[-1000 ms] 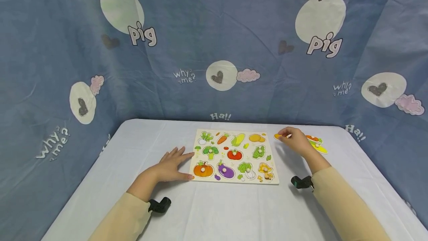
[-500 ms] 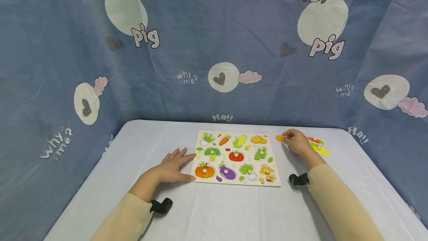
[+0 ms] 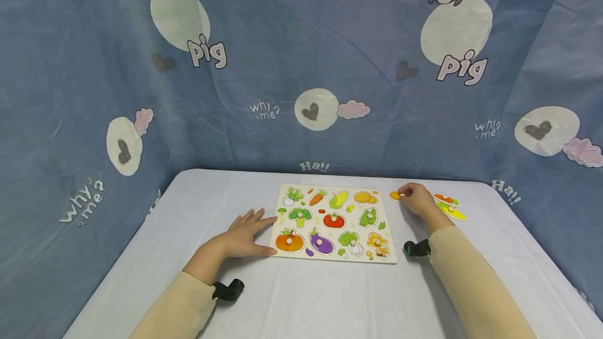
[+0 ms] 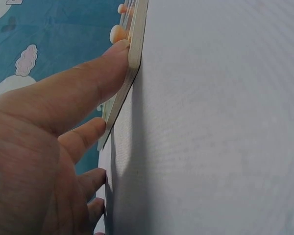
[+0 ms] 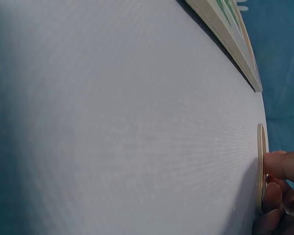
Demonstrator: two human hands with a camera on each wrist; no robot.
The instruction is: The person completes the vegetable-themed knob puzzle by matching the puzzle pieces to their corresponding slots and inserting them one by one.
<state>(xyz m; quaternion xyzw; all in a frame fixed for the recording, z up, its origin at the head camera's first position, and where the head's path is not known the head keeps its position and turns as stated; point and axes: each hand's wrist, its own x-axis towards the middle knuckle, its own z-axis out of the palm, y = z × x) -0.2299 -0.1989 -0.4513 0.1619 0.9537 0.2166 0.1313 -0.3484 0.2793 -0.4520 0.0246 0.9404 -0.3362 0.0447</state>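
Note:
A wooden vegetable peg puzzle board lies on the white table. My left hand rests at its left edge, fingers spread; in the left wrist view the thumb presses on the board's edge beside an orange knob. To the right of the board, my right hand pinches a yellow-orange, potato-like puzzle piece at its knob. In the right wrist view this puzzle piece shows edge-on, close over the cloth, with fingertips at its upper face.
A carrot piece and a yellow-green corn piece lie right of my right hand. On the board, the carrot, corn and potato spots show no knobs; tomato, pumpkin and several others have them. A blue curtain stands behind the table.
The head view has shifted slightly. My right forearm has swung a little inward, fingers staying at the potato-like piece, which now shows more. My left hand has stayed at the board's edge.

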